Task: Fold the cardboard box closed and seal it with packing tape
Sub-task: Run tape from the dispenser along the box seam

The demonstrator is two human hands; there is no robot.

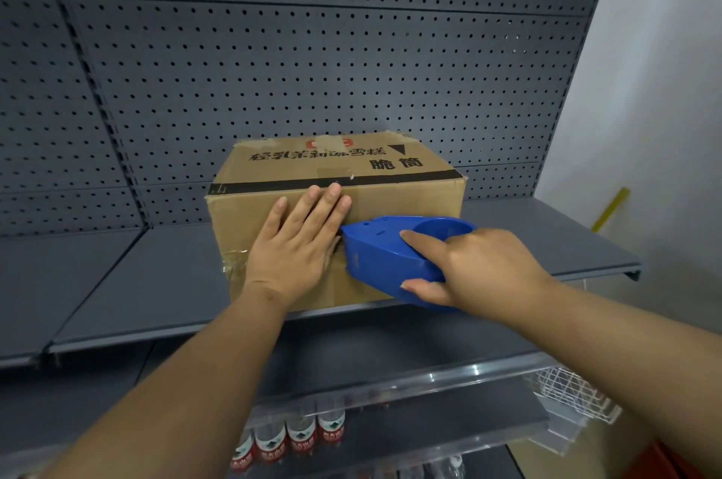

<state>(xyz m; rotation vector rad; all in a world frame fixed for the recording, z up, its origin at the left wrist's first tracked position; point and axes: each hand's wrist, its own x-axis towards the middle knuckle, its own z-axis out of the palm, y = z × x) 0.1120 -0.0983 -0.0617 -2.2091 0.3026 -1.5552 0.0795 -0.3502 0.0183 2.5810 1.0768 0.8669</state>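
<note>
Cardboard box (336, 217), flaps closed, sits at the shelf's (117, 283) front edge, left hand (299, 244) pressed flat on its front, right hand (472, 267) gripping the blue tape dispenser (385, 258); pull steadily, keeping tape taut.

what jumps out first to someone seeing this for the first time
The bright blue tape dispenser stands out first, gripped by the right hand against the front face of the closed cardboard box on the grey shelf. Beside it, the left hand lies flat on that same face, fingers straight and reaching the top edge. Behind rises a dark pegboard wall; red-labelled water bottles stand on a lower shelf.
</note>
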